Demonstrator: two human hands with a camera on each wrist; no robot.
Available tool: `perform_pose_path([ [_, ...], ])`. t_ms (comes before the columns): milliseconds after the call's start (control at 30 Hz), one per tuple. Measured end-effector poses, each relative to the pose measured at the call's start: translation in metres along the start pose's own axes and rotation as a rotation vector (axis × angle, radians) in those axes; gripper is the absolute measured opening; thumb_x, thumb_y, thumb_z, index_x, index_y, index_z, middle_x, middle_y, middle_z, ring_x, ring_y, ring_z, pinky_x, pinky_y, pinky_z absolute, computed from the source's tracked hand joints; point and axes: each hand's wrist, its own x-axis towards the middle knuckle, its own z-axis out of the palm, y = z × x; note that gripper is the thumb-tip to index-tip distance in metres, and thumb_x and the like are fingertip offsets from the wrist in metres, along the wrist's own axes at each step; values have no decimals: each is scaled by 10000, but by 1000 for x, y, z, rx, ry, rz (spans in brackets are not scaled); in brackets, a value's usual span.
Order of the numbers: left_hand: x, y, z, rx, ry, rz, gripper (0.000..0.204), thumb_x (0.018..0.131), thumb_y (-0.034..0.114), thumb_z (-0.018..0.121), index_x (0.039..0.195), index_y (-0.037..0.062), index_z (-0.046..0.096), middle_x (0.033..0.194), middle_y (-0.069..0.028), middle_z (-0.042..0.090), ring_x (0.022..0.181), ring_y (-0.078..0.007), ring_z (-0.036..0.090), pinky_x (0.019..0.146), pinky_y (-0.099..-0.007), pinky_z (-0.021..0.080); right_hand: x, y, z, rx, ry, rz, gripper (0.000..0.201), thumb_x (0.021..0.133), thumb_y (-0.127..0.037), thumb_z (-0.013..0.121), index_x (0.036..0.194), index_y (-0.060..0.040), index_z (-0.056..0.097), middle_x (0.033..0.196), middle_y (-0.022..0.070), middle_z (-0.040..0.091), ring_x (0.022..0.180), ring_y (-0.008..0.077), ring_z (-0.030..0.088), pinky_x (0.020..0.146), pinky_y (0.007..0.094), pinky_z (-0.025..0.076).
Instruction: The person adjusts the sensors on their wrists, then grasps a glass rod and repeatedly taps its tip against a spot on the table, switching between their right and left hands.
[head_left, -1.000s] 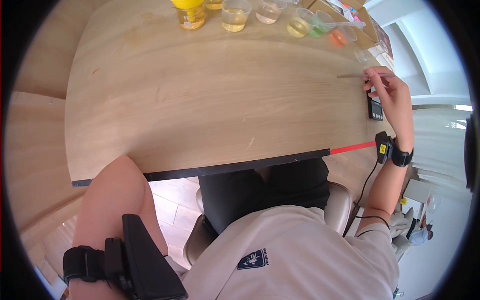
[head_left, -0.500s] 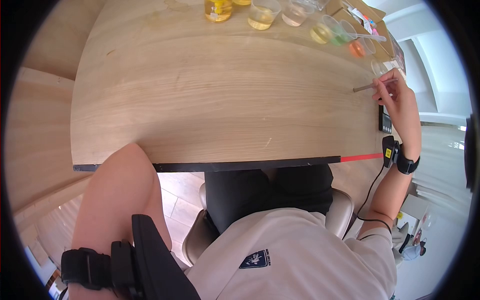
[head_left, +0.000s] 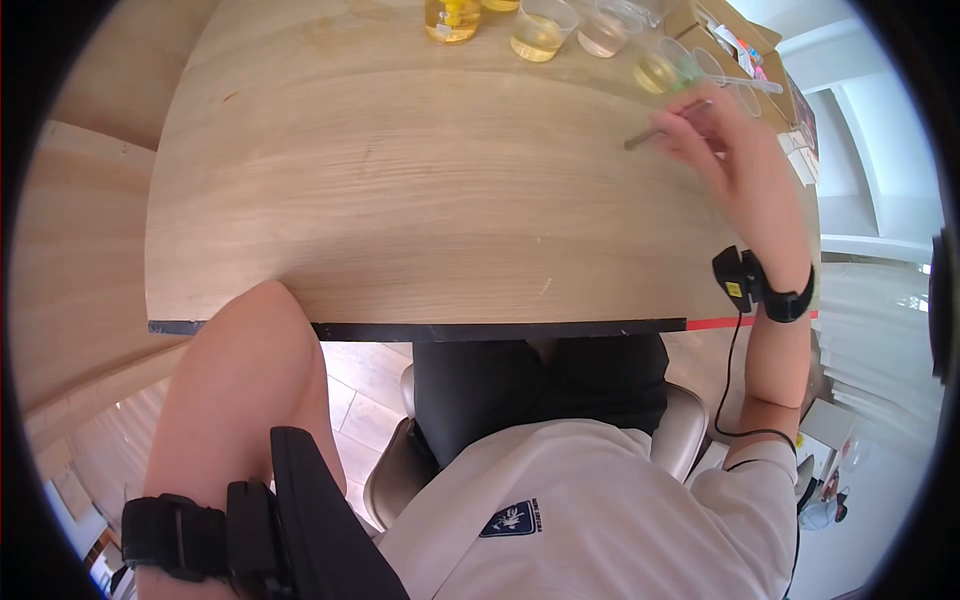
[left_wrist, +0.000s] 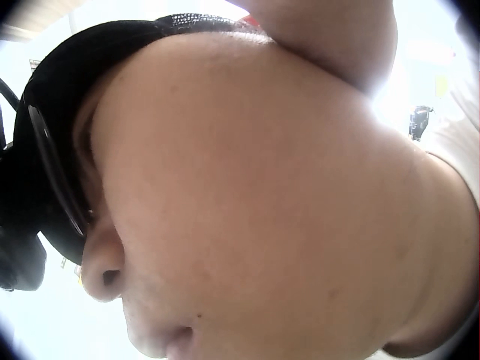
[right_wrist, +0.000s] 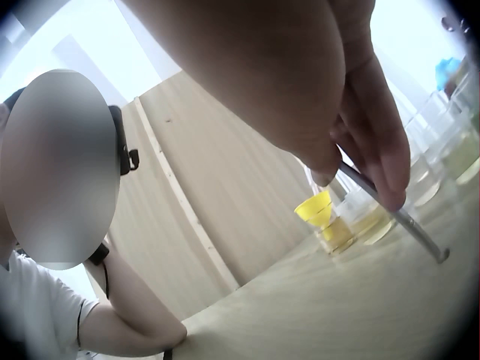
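Wooden table (head_left: 400, 200): beaker (head_left: 452, 24), clear cups (head_left: 540, 38) with liquid, 1 cardboard box (head_left: 690, 22).

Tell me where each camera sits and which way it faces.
Head: worn on the head, facing forward and down at the table; shows left arm, right arm, right hand, shirt.
Left wrist: faces the person's head, very close.
Right wrist: looks past the right hand across the table, toward the person's blurred head and left arm.
Head and right wrist share: right hand, thin rod, cups.

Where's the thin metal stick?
In the head view, the thin metal stick is in the right hand, over the upper right part of the table, just below a cup of yellow-green liquid.
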Motion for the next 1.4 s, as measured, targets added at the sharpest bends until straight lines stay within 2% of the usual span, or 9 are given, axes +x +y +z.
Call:
perform_pose_path([
  [67, 0, 0, -1, 5, -4, -5, 350, 962, 439, 626, 765, 151, 607, 748, 24, 514, 654, -88, 486, 623, -320, 401, 7, -19, 12, 63, -121, 41, 189, 1030, -169, 630, 1085, 9, 600, 865, 79, 745, 853, 130, 729, 747, 239, 555],
  [233, 2, -3, -1, -6, -15, -18, 349, 962, 440, 627, 766, 151, 608, 751, 24, 516, 656, -88, 487, 625, -321, 402, 27, -43, 38, 129, -135, -204, 157, 1020, -153, 636, 1061, -3, 612, 855, 59, 747, 840, 122, 738, 785, 231, 563],
  [333, 5, 0, -7, 12, -16, -12, 348, 961, 440, 628, 768, 152, 609, 753, 24, 517, 658, -88, 488, 626, -322, 403, 38, -28, 43, 307, 65, -255, 170, 1007, -212, 646, 1008, -44, 617, 761, 52, 682, 634, 167, 641, 598, 313, 480],
  [400, 5, 0, -10, 20, -12, -6, 348, 961, 441, 628, 768, 152, 610, 754, 23, 518, 659, -89, 489, 626, -322, 403, 29, -28, 33, 29, -25, -82, 166, 1010, -183, 648, 1010, -21, 611, 772, 61, 668, 699, 155, 693, 610, 298, 495],
  [533, 4, 1, -11, 25, -6, -11, 347, 961, 442, 629, 770, 152, 611, 756, 23, 519, 660, -89, 490, 628, -322, 404, 2, -24, 26, 174, -63, -102, 151, 1009, -158, 651, 1030, -15, 605, 807, 58, 676, 753, 151, 724, 642, 262, 508],
  [600, 3, 2, -10, 20, -4, -14, 347, 960, 442, 629, 770, 152, 611, 757, 23, 520, 661, -89, 491, 628, -323, 404, -7, -14, 17, 300, -36, 97, 152, 1007, -159, 654, 1047, -22, 603, 837, 60, 692, 805, 160, 737, 680, 238, 515],
  [700, 4, 1, -8, 12, -1, -7, 347, 960, 443, 630, 771, 153, 612, 759, 23, 521, 663, -89, 491, 629, -323, 405, -10, -12, 5, 201, -66, 157, 149, 1008, -159, 651, 1073, -33, 607, 846, 67, 699, 808, 162, 728, 705, 257, 539],
  [1100, 7, -2, -11, -5, -14, -23, 345, 958, 445, 632, 775, 153, 616, 765, 22, 526, 668, -89, 495, 633, -325, 407, 30, -40, 42, 237, -49, -165, 191, 991, -215, 676, 1017, -29, 643, 851, 67, 719, 734, 149, 692, 665, 280, 553],
  [1400, 15, -1, -24, 9, -17, -13, 343, 957, 447, 634, 778, 154, 618, 770, 21, 529, 673, -89, 498, 636, -326, 408, 14, 1, 6, -57, -12, 116, 209, 1011, -220, 654, 1065, -20, 631, 795, 62, 689, 714, 134, 691, 685, 246, 542],
])
